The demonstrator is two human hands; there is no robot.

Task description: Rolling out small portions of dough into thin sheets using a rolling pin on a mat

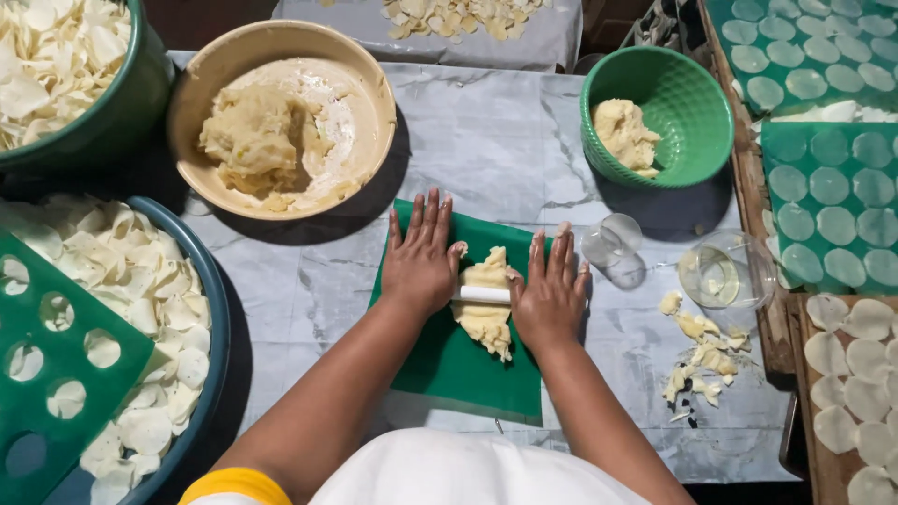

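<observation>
While both palms press down flat, I see a thin white rolling pin (484, 295) lying crosswise under them, on a strip of pale dough (486, 304). The left hand (421, 262) has its fingers stretched out straight and close together, covering the pin's left end; the right hand (552, 290) does likewise on the right end. Nothing is gripped, the fingers lie open over the pin. The dough shows between the two hands, poking out ahead of the thumbs and behind the wrists. It sits on a green mat (458, 360) near the worktop's (486, 140) front edge. Toward the back left stands a tan bowl (215, 75) of dough, back right a green bowl (687, 103).
</observation>
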